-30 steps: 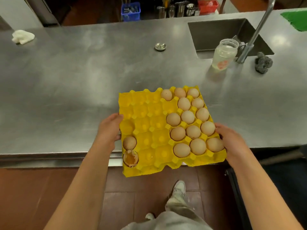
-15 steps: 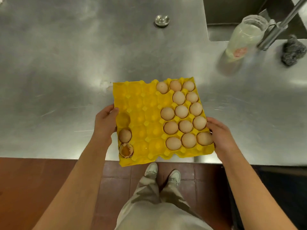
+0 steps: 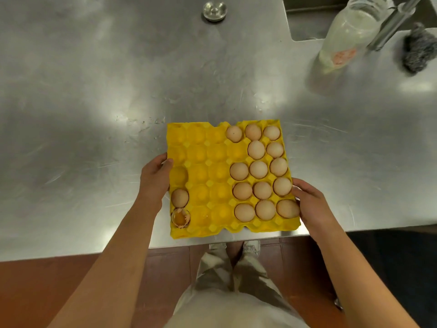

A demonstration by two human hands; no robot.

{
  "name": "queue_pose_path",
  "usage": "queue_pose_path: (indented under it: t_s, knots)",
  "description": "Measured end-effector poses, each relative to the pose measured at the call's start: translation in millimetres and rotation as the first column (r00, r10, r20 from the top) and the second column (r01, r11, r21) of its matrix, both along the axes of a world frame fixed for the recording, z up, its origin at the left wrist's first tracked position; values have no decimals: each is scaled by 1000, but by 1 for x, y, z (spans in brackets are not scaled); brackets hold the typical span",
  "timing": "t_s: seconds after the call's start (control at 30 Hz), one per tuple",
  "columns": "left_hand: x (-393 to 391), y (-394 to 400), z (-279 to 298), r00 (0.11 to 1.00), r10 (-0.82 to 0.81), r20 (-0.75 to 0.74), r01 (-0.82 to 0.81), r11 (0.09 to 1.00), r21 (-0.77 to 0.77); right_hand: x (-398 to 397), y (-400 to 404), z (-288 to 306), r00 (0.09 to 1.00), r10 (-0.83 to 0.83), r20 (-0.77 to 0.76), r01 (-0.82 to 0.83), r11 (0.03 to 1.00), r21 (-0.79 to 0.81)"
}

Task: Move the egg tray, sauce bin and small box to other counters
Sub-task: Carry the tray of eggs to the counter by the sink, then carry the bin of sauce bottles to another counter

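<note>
A yellow egg tray (image 3: 208, 176) lies over the near edge of a steel counter (image 3: 94, 91). Several brown eggs (image 3: 259, 169) fill its right side. One whole egg (image 3: 179, 197) and a broken shell with yolk (image 3: 180, 217) sit at its near left. My left hand (image 3: 155, 176) grips the tray's left edge. My right hand (image 3: 309, 202) grips the near right edge. No sauce bin or small box is in view.
A plastic jar (image 3: 347, 41) stands at the far right beside a tap (image 3: 392, 22), a sink (image 3: 305, 22) and a dark scouring pad (image 3: 418, 50). A small metal lid (image 3: 214, 11) lies far centre. Brown tiled floor and my legs are below the counter edge.
The tray has moved forward, further onto the counter, with both hands holding its sides. My head has tilted down, so the far counter and shelves have left the view.
</note>
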State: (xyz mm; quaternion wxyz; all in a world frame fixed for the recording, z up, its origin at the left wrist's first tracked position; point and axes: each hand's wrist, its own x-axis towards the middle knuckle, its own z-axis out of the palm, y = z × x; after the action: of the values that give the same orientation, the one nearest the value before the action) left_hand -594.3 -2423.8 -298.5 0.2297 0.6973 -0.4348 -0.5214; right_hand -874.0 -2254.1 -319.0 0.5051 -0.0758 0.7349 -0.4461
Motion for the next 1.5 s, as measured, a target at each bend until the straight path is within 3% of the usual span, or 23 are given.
queue_pose_path:
  t_s: [0.47,0.77,0.97,1.1,1.23,1.5]
  knots:
    - [5,-1,-10,995,-73,63,74,997,-7,18,-8,3,994,19,-105,-9,996,92]
    - [-1,-6,-9,984,-91,151,85,995,45,15,-9,14,981,124,-149,-98,981,168]
    - [11,-6,-10,970,-172,173,165,985,52,33,-3,31,982,31,-187,-10,994,112]
    - [12,3,4,991,-105,89,111,992,-66,45,0,49,968,-22,-248,40,997,69]
    - [-4,12,39,992,-111,-51,100,976,-192,49,2,80,950,-90,-297,59,992,-113]
    - [-67,41,116,918,-227,-326,148,957,-248,35,35,149,932,-260,-252,161,922,-353]
